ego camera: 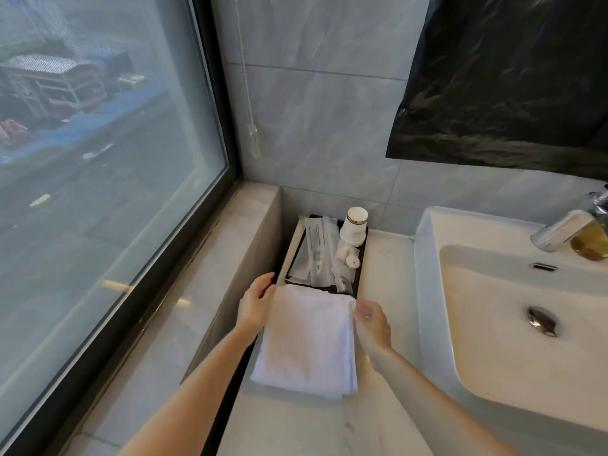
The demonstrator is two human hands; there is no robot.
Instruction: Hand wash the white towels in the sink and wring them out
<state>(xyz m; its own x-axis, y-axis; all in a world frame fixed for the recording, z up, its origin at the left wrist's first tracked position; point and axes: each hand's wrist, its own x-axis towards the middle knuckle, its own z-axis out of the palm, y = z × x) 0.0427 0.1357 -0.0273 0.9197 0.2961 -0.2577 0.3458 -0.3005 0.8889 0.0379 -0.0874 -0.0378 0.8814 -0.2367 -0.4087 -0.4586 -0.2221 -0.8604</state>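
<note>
Pickup stage: flanks white towels (306, 340) lower-centre on surface (388, 258), left hand (258, 302) on top-left corner, right hand (371, 324) at right edge, grips apart; next needs clamping stack, lifting right into sink (493, 373).

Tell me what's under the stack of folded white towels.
The folded white towel stack covers the near end of a dark rectangular tray on the pale stone counter. Anything beneath is hidden.
</note>
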